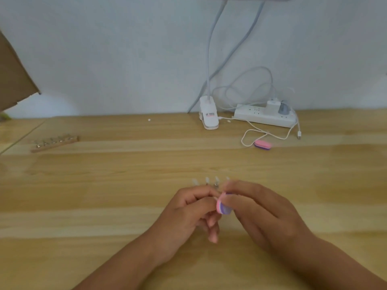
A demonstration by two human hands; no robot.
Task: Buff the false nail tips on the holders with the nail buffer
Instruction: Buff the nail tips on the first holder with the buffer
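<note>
Wooden tabletop (104,206) under a pale wall: near the middle, the left hand (184,214) curls its fingers (201,193) round a holder (215,186), mostly hidden, with its tips (211,181) fanning out on the far side. The right hand (257,210) pinches the pink-and-purple buffer (223,207) just beside them. Short, light strokes with the holder braced steady should serve best. The tips look small, pale and translucent.

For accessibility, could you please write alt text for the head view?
Over a wooden table, the left hand holds a row of false nail tips while the right hand grips a pink-and-purple nail buffer. A power strip lies behind.
</note>
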